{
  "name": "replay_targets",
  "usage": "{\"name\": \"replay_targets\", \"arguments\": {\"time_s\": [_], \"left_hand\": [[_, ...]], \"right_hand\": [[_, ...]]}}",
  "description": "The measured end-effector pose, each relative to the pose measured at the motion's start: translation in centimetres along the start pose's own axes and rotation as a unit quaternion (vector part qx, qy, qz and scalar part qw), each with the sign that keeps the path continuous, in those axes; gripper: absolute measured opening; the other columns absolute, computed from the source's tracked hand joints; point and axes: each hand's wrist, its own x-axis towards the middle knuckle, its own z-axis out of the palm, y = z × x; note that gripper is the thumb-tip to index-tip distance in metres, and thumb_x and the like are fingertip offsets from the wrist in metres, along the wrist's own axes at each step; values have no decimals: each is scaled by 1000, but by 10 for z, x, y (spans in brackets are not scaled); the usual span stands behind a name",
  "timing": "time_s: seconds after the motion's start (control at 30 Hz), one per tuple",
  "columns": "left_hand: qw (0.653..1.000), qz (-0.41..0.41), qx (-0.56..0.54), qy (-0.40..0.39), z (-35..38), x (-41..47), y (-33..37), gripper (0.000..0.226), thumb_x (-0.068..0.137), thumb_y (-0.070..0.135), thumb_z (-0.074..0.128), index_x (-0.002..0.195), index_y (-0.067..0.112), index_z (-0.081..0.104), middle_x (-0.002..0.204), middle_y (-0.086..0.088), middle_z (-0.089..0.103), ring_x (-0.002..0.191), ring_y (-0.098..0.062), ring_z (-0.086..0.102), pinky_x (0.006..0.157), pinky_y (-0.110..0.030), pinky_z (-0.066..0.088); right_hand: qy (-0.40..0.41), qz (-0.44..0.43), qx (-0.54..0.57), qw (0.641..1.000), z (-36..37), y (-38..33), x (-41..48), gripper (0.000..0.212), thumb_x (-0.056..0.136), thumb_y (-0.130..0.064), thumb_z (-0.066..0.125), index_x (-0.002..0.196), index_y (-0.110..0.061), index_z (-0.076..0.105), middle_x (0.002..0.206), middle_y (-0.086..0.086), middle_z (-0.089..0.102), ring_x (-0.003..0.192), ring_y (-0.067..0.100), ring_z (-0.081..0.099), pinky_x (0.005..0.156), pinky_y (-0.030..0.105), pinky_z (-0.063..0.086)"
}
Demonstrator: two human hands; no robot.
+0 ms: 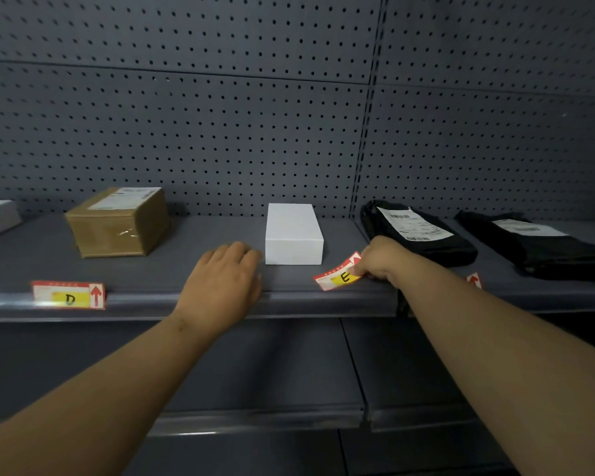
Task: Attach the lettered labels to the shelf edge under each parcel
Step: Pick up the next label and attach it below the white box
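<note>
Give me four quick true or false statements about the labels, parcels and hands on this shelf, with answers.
1. The D label sits on the shelf edge below the brown cardboard box. True.
2. The right hand pinches the E label. True.
3. The E label is seated straight in the shelf edge. False: it is tilted, held just above the edge.
4. The left hand grips the white box. False: it lies open on the shelf, left of the box.

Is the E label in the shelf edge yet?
Not yet: the red-and-yellow E label tilts above the grey shelf edge, pinched by the right hand.
</note>
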Motion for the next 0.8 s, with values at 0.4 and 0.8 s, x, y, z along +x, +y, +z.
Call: {"name": "replay_targets", "arguments": {"time_s": [0.4, 0.8], "left_hand": [[999, 20, -14, -39, 17, -35, 8, 34, 74, 24, 36, 89, 9, 63, 79, -11, 59, 66, -31, 56, 60, -37, 50], [997, -21, -60, -48, 16, -35, 18, 16, 75, 10, 61, 89, 3, 60, 87, -16, 56, 77, -36, 54, 68, -42, 45]], "right_hand": [[38, -219, 214, 951, 2, -17, -49, 37, 90, 3, 54, 122, -15, 54, 85, 9, 63, 70, 12, 56, 67, 21, 47], [87, -229, 225, 943, 36, -19, -58, 26, 88, 4, 57, 95, -20, 49, 92, 20, 62, 67, 13, 62, 64, 21, 51]]}}
